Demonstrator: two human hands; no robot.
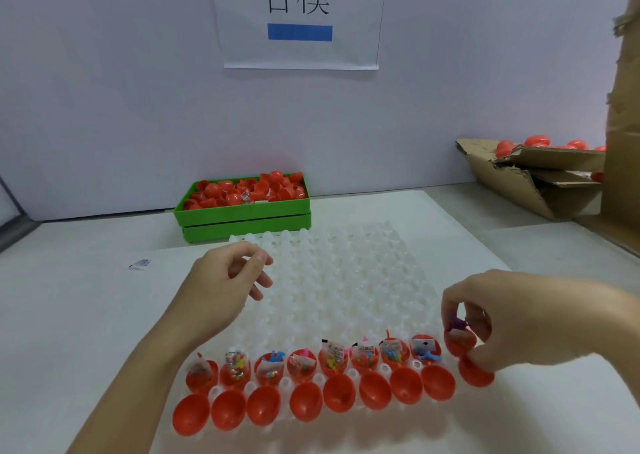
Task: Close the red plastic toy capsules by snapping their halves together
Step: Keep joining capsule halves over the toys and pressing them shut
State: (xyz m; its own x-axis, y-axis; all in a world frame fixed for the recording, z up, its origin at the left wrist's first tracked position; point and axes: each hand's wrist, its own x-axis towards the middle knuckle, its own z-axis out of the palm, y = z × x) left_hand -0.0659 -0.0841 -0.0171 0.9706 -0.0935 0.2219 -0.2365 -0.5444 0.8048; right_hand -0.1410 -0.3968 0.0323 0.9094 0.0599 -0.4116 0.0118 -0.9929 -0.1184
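Note:
A translucent white holder tray (346,280) lies on the table. Along its near edge stand two rows of open red capsule halves: the back row (301,365) holds small bagged toys, the front row (304,401) is empty. At the right end my right hand (512,318) grips an open red capsule (462,344) with a purple toy in it, its hinged other half (476,372) hanging below my fingers. My left hand (225,280) hovers over the tray's left part with loosely curled fingers, holding nothing.
A green bin (242,212) full of red capsule halves sits behind the tray. Torn cardboard boxes (540,176) with more red capsules stand at the right. A small packet (140,263) lies on the table at the left. A paper sign hangs on the wall.

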